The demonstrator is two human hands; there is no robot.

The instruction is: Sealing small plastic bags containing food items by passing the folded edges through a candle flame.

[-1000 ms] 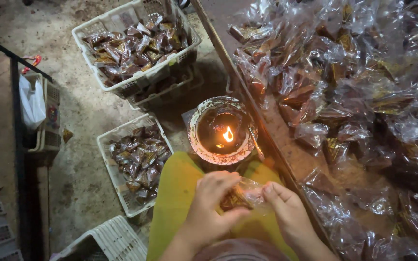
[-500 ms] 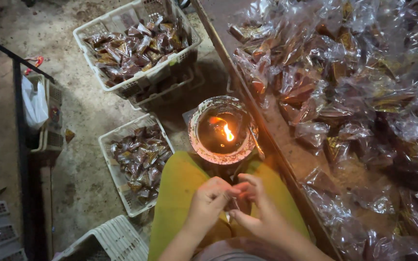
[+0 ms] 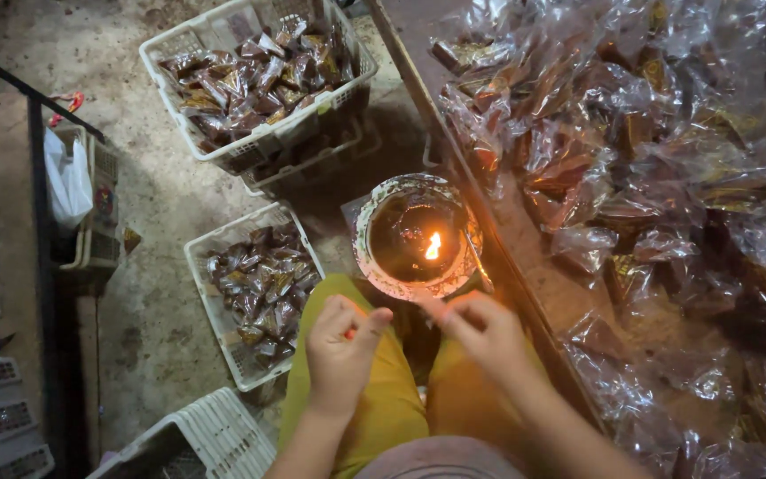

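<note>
I sit with yellow-green trousers over a dirt floor. A round bowl with a small flame burning in it stands just past my knees. My left hand is curled, fingertips pinched, just below the bowl's near rim. My right hand is a hand's width to its right, fingers pinched and pointing at the rim. The clear packet with a brown snack that they hold is almost hidden under the fingers.
Two white baskets of wrapped brown snacks stand on the floor, one far left of the bowl, one beside my left knee. An empty white basket is nearer. A wooden table heaped with clear packets fills the right.
My hands, together over my lap on the clear packet, have risen toward the bowl's near rim and drawn apart. The flame keeps burning.
</note>
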